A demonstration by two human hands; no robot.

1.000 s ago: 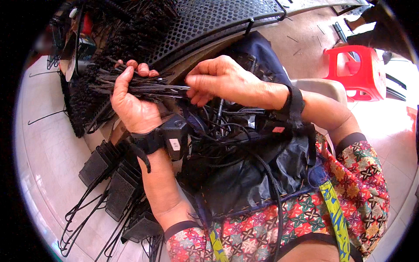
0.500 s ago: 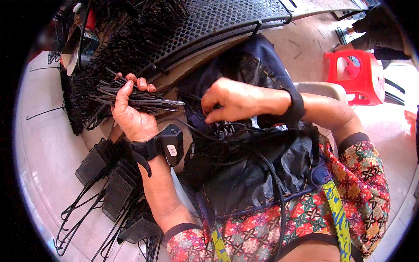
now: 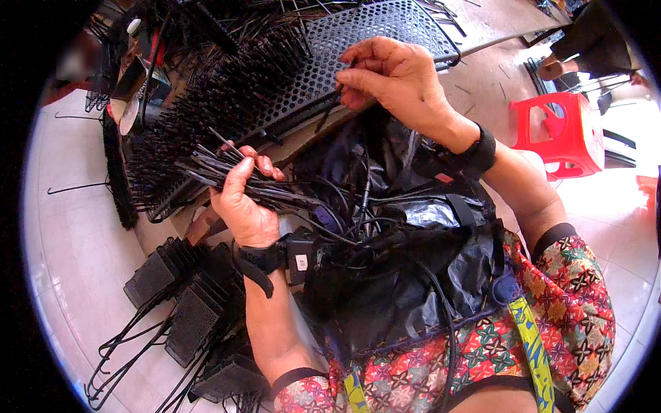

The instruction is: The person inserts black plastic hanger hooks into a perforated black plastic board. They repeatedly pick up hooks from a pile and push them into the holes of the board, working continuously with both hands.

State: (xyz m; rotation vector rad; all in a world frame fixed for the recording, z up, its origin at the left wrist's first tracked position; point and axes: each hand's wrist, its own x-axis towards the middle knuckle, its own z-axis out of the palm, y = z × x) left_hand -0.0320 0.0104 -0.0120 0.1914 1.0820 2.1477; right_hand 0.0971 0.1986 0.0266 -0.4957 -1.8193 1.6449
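Observation:
My left hand (image 3: pixel 244 206) is closed around a loose bundle of thin black strips (image 3: pixel 210 167), which fan out past the fingers on both sides. Over the near edge of a black perforated board (image 3: pixel 385 24), my right hand (image 3: pixel 406 79) is raised with thumb and fingertips pinched on a thin black strip (image 3: pixel 326 113). The strip hangs below the fingers, partly hidden by them. Dense rows of upright black strips (image 3: pixel 213 103) fill the holes on the board's left side. A black apron (image 3: pixel 413 275) covers my lap, with more loose dark strips and cords on it.
At lower left, black mesh racks with long wire hooks (image 3: pixel 189 320) lie on the tiled floor. A red plastic stool (image 3: pixel 561 131) stands at right, with part of another person (image 3: pixel 599 41) beyond it. Loose strips lie behind the board.
My right hand has risen from the strips on my lap to the board's near edge. My left hand has shifted slightly right and down with its bundle.

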